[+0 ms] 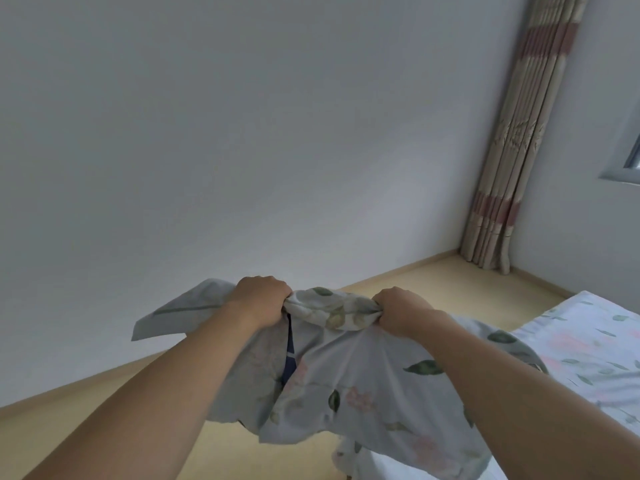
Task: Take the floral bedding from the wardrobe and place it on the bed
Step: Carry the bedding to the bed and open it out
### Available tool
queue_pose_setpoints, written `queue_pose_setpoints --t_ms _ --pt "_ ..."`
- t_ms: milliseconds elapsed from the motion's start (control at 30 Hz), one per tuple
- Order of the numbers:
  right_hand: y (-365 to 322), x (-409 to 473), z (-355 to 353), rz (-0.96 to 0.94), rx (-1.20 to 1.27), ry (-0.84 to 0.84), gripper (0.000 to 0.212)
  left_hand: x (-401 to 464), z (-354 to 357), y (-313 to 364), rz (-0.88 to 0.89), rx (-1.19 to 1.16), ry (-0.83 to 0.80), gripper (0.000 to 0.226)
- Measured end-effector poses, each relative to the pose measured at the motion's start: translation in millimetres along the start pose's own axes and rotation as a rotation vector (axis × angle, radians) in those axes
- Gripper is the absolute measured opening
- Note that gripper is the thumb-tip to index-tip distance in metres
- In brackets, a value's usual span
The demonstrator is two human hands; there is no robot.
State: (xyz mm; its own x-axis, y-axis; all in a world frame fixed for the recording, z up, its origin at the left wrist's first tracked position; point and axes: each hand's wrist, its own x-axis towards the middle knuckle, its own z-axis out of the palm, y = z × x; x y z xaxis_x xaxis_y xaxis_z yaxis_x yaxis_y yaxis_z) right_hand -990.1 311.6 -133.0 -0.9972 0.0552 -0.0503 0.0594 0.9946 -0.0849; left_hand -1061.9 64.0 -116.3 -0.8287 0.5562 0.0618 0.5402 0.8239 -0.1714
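Both sets of fingers are curled tight into the cloth. The left hand (pixel 260 295) has a bunched edge of the floral bedding (pixel 346 386) gathered in its fist, knuckles up; the right hand (pixel 401 310) grips a second bunch just beside it, with a short rolled ridge of fabric stretched between the two. Neither hand is open in any degree — each holds the bedding and nothing else.

From that gathered top edge the bedding hangs down and toward the person, draped over and between the forearms, clear of the floor (pixel 433 271) as far as can be seen. One loose corner sticks out to the left past the left hand. A dark blue strip shows in a gap of the folds below the left hand; what it is cannot be told.

The relation the coming move turns on: the bed (pixel 588 344) lies to the right and a little below the hands, its near corner just beyond the right forearm, already dressed in a similar pale leaf-and-flower print. The right hand is the nearer to it. The held edge runs roughly left to right, so a swing to the right would likely carry the cloth over the mattress — with the hanging part trailing behind.

Farther out stand a bare wall (pixel 242 133), a striped curtain (pixel 519 150) in the room's corner and part of a window frame (pixel 623 168). The wardrobe is out of view. No brand, label or writing can be read.
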Motion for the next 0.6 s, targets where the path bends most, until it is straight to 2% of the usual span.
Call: queue_pose_setpoints --t_ms 300,600 --pt "-25 153 -6 0.130 0.037 -0.006 0.013 161 18 -104 0.140 0.009 0.038 0.016" --pt "32 329 11 0.250 0.114 -0.022 0.017 374 65 -141 0.260 0.024 -0.016 0.017"
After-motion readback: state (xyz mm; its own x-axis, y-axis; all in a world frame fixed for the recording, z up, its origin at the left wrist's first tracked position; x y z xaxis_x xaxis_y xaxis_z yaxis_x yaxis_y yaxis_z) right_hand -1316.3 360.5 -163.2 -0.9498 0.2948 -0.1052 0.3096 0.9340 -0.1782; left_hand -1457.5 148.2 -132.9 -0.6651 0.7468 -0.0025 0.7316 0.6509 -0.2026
